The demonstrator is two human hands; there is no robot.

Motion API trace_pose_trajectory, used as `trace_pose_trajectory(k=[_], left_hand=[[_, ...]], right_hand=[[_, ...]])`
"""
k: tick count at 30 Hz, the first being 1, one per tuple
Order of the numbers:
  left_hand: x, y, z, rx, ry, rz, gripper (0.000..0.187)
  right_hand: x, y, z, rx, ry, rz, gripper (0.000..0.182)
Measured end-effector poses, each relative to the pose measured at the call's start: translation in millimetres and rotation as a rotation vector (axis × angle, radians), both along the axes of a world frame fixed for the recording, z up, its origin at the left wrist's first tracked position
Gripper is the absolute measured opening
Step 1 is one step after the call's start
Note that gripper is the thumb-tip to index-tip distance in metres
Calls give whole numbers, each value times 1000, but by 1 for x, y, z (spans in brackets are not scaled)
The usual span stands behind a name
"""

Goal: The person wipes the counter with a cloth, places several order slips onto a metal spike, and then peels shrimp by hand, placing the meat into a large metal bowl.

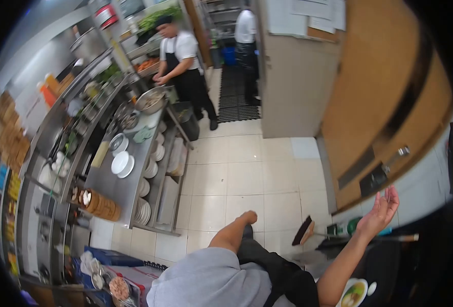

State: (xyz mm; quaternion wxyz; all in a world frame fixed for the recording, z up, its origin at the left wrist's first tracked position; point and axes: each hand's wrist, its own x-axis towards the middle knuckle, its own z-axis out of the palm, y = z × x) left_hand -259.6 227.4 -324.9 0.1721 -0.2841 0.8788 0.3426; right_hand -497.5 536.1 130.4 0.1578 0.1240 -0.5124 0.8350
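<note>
At far left, a stack of tan steamer baskets [102,205] sits on the near end of the steel table [101,179], with white dishes [122,163] beyond it. Farther along, a wide metal bowl [150,101] stands on the table near a co-worker [178,66] in a dark apron, whose hands are close together. Farther back, another person [246,30] in a white top stands by a dark floor mat [236,94]. My left hand [249,217] hangs over the tiles with its fingers curled in; I cannot tell whether it grips anything. To its right, the broom [303,230] lies between my two hands. A bowl of food [353,293] sits just beside my right forearm. My right hand [381,211] is raised, its fingers apart and pointing up, near the wooden door [385,66] and below its handle [403,151].
</note>
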Motion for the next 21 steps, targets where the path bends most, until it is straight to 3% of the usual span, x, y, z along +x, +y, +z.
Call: trace_pose_trajectory(k=[2,5,6,7,8,9,10,11,12,13,14,15,17,21], left_hand=[[30,-38,-21,-87,-159,-276,36],[90,-95,5,6,-139,7,38],[110,-115,18,69,-99,226,39],[130,-134,27,132,-56,445,40],[151,-154,25,66,3,541,34],[170,-169,57,116,-10,715,34],[193,-189,48,30,26,776,33],[216,-209,38,-19,26,825,34],[235,-219,45,-20,32,930,34],[254,-229,53,-17,32,977,35],[271,-237,59,-14,32,1023,35],[287,-244,58,-13,30,1058,35],[317,-260,37,-46,21,1154,35],[327,-281,88,177,-59,1443,36]], right_hand=[[-21,-54,-17,123,-43,45,35],[-81,-120,-101,433,-45,170,42],[-100,-139,-138,524,-64,253,44],[-141,-149,-211,621,-27,335,44],[-151,-161,-249,833,-74,382,38],[-161,-168,-290,1008,-89,446,28],[-184,-164,-366,1127,-38,474,17],[-149,-169,-354,1282,-275,571,21],[-158,-156,-419,1364,-288,590,22],[-143,-156,-405,1524,-640,770,22],[-125,-156,-417,1583,-807,689,16],[-153,-127,-518,1652,-1013,695,16],[-121,-131,-473,1656,-1166,831,17],[-106,-203,-456,1643,-1250,993,20]])
